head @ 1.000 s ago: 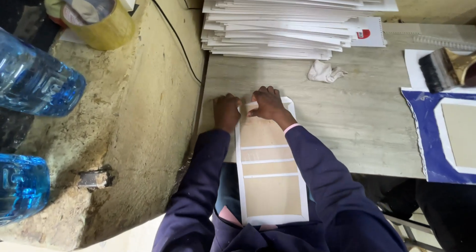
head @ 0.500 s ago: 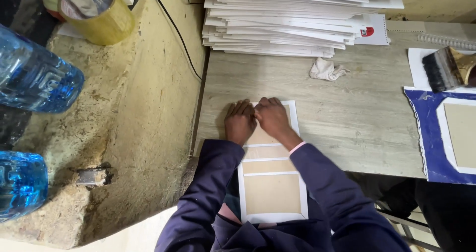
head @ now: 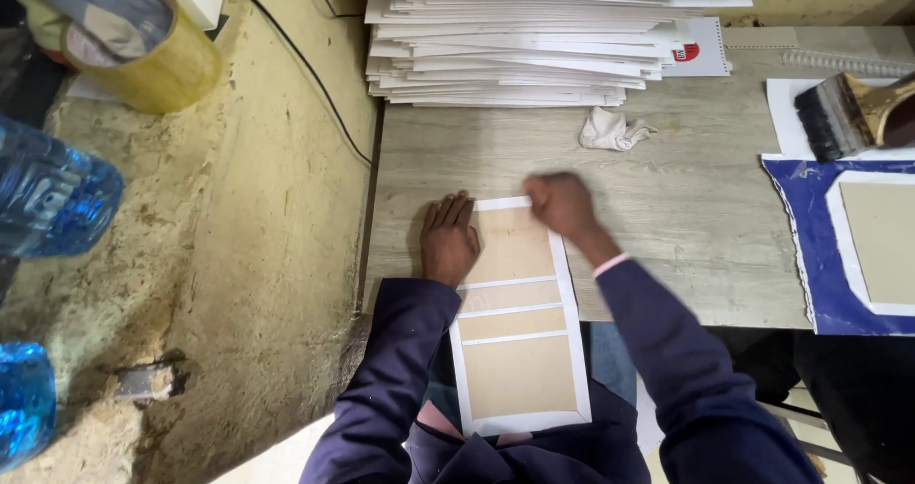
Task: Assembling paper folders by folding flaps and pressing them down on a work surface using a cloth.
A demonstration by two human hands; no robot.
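A long white sheet with brown cardboard panels [head: 515, 322] lies on the grey wooden table [head: 667, 255] and hangs over its near edge onto my lap. My left hand [head: 448, 241] presses flat on the sheet's left border near the far end. At the far right corner my right hand [head: 562, 203], slightly blurred, touches the white edge with bent fingers. Neither hand lifts the sheet.
A tall stack of white sheets [head: 534, 36] sits at the table's back. A crumpled white cloth [head: 615, 130] lies before it. At right are a brush [head: 853, 112] and a blue sheet with a cardboard panel [head: 858, 246]. Left: concrete floor, blue water bottles [head: 52, 198], yellow bucket [head: 143, 55], black cable [head: 295, 55].
Both hands were together at the sheet's far end; now they have spread apart, left hand to the left border, right hand to the far right corner.
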